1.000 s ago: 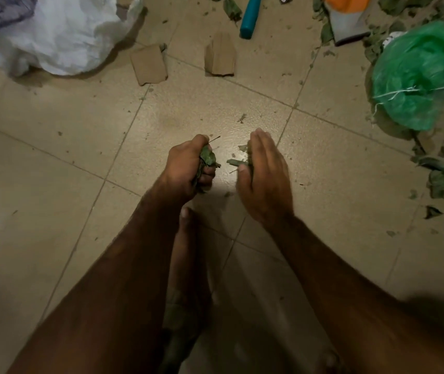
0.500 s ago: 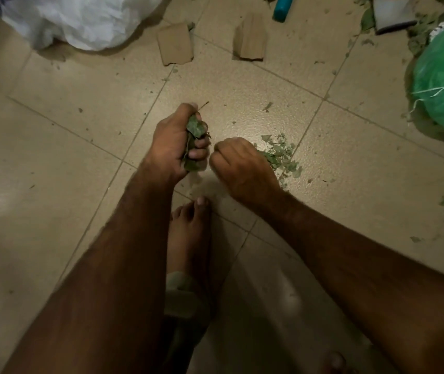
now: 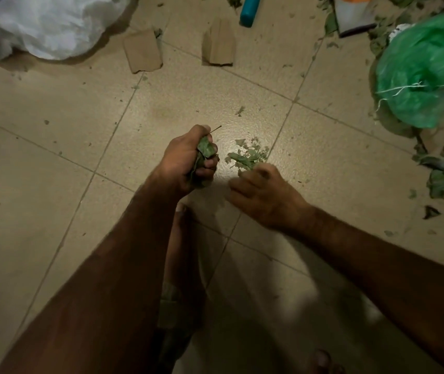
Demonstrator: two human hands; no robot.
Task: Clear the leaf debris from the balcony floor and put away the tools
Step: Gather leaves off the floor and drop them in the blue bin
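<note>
**Right hand (image 3: 265,197) pulled back from leaf pile (image 3: 248,156); left hand (image 3: 187,160) same grip**

Vs 0.5 s ago: right hand sat at the pile's left edge, knuckles close to the left fist. Now it is below the pile in frame, toward the person, knuckles at the pile's lower edge. Whole pile now shows, centre frame on the tiled floor (image 3: 53,163). It lies just right of the left hand, with a narrow strip of bare tile between them.

Left hand: fist clenched round a wad of leaves (image 3: 205,151), as before. Wad bulges out on the fist's right side, facing the pile. One thin stem sticks out at the top.

Right hand: back up, fingers curled under, motion-blurred. Can't tell if any bits are pinched; none visible in it.

More debris: loose leaves (image 3: 438,182) scattered down the right edge, well apart from both hands. They are thickest around a green plastic bag (image 3: 426,74) at upper right, which has white string across it. A few crumbs lie on the tiles between.

Top edge, left to right:
- white sack (image 3: 40,25) in the upper left corner
- cardboard scrap (image 3: 142,51) just right of it
- second cardboard scrap (image 3: 219,41)
- teal handle (image 3: 248,8), cut by the frame
- orange-and-white item (image 3: 353,14), also cut off; can't tell what it is

Bare foot (image 3: 181,230) on the floor between the two forearms, below the left fist.
</note>
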